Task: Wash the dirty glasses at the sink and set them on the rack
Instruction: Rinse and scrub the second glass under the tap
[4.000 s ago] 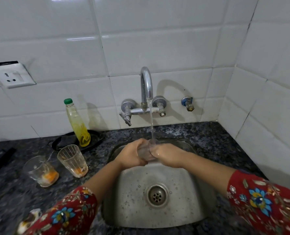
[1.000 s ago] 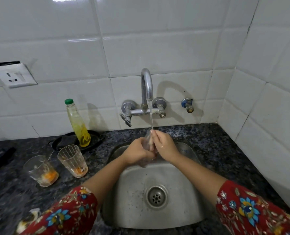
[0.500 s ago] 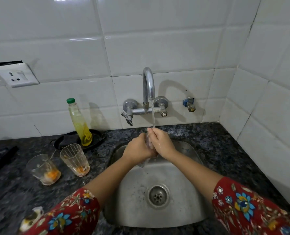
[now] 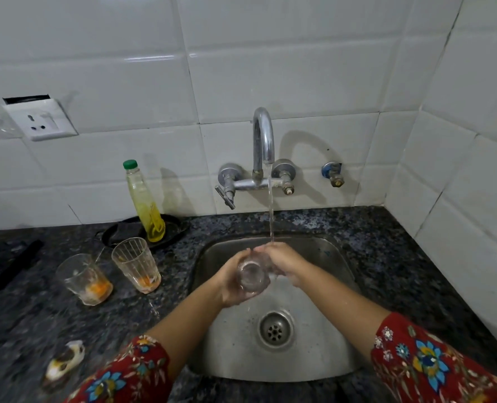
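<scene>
Head view: the left hand [image 4: 230, 282] is curling its fingers round a clear glass [image 4: 253, 276], holding it tilted over the sink [image 4: 328, 338] with one round end facing the camera. The right hand [image 4: 285, 261] is closing its fingers over the far end of the glass, right under the thin stream of water [image 4: 270, 210]; whether any fingers are reaching inside cannot be told. Both forearms are coming out of red floral sleeves [image 4: 427, 365].

The sink is a rounded steel basin, wet and dulled, with a perforated drain [image 4: 275, 330] in its floor. It is sitting in a dark speckled stone counter [image 4: 387, 257]. The water is falling from a chrome gooseneck tap [image 4: 263, 135] mounted on the wall, with a small valve [image 4: 333, 174] to its right. Glossy white tiles [image 4: 270, 68] are covering the back and right walls, which are meeting in a corner.

On the counter left of the sink, a ribbed glass [image 4: 136, 264] and a second glass [image 4: 84, 279] are standing just beside each other, both holding orange residue. Behind them a slim plastic bottle [image 4: 145, 202] of yellow liquid with a green cap is standing on a black tray [image 4: 119, 231]. A white socket [image 4: 41, 120] is sitting on the tiles above.
</scene>
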A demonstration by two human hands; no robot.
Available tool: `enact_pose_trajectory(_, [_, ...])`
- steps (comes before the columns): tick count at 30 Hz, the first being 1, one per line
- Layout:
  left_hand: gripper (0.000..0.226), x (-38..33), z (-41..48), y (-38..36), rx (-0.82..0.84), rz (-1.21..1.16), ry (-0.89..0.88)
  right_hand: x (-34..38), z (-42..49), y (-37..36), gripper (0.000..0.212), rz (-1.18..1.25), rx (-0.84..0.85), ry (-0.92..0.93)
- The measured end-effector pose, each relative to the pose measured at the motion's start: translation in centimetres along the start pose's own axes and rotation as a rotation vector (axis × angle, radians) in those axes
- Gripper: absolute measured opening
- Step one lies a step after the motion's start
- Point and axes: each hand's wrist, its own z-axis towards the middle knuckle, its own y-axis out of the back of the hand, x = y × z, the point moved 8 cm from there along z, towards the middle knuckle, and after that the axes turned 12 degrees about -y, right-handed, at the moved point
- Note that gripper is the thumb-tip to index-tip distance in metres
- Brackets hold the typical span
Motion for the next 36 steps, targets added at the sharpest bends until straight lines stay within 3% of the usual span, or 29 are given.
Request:
enact_pose_trajectory(2, [0.053, 0.6, 1.1, -0.4, -0.05, -0.28, 0.012, -0.4, 0.1, -0.2, 0.016, 0.048, -0.022, -0.031])
enact_pose_trajectory(5, [0.06, 0.2, 2.5, -1.7, -0.112, -0.398, -0.04, 0.3, 0.3, 0.5, 0.034, 0.055, -0.167, 0.129])
enact_pose_trajectory(9, [0.065, -0.7, 3.2, -4.1, -0.108, -0.396, -0.004, 2.8, -2.4, 1.9, 0.051, -0.472, -0.523, 0.653])
enact_pose_trajectory(14, [0.067, -2.8, 3.4, -4.5, -0.084, -0.341, -0.057, 0.6, -4.1, 0.5, 0.061, -1.073, -0.42, 0.974])
enact_pose_trajectory(17, [0.051, -3.0, 4.0, -4.5, -0.046, -0.261, -0.112, 0.9, -4.5, 0.4, 0.081, -1.209, -0.542, 1.073])
enact_pose_trajectory(19, [0.051, -3.2, 4.2, -4.4, -0.029, -0.226, -0.155, 2.8, -4.6, 0.6, 0.096, -1.116, -0.573, 1.022])
enact_pose_trajectory(21, [0.055, -3.8, 5.4, -3.5, -0.103, -0.178, -0.218, 4.2, -4.0, 1.1, 0.103, -0.976, -0.537, 0.807])
enact_pose_trajectory(22, [0.057, -4.1, 6.0, -2.5, -0.197, -0.143, -0.27, 4.5, -3.7, 1.6, 0.099, -0.914, -0.533, 0.665])
enact_pose_trajectory(24, [0.054, -5.3, 5.6, -1.6, -0.388, -0.082, -0.406, 5.0, -3.4, 2.3, 0.072, -0.87, -0.561, 0.458])
enact_pose_trajectory(27, [0.075, -6.3, 4.4, -2.6, -0.448, 0.071, -0.489, 5.8, -3.5, 2.7, 0.042, -0.804, -0.585, 0.329])
enact_pose_trajectory(29, [0.09, -6.4, 4.0, -3.1, -0.381, 0.127, -0.482, 5.3, -2.8, 2.7, 0.032, -0.636, -0.481, 0.267])
enact_pose_trajectory(30, [0.086, -6.6, 4.0, -3.3, -0.285, 0.114, -0.489, 4.6, -2.1, 2.7, 0.027, -0.496, -0.38, 0.231])
enact_pose_trajectory(33, [0.024, -6.4, 3.2, -5.3, 0.088, 0.094, -0.427, 1.6, -1.2, 1.8, 0.015, 0.133, 0.114, 0.045])
enact_pose_trajectory(34, [0.014, -6.1, 2.9, -5.6, 0.155, 0.076, -0.392, 0.8, -1.4, 1.3, 0.014, 0.29, 0.242, -0.005])
enact_pose_trajectory(35, [0.011, -5.7, 2.6, -5.9, 0.19, 0.048, -0.366, 0.2, -1.6, 1.2, 0.016, 0.336, 0.279, -0.014])
enact_pose_trajectory(36, [0.013, -5.4, 2.6, -5.8, 0.184, 0.026, -0.359, -0.3, -1.2, 1.5, 0.022, 0.271, 0.192, -0.004])
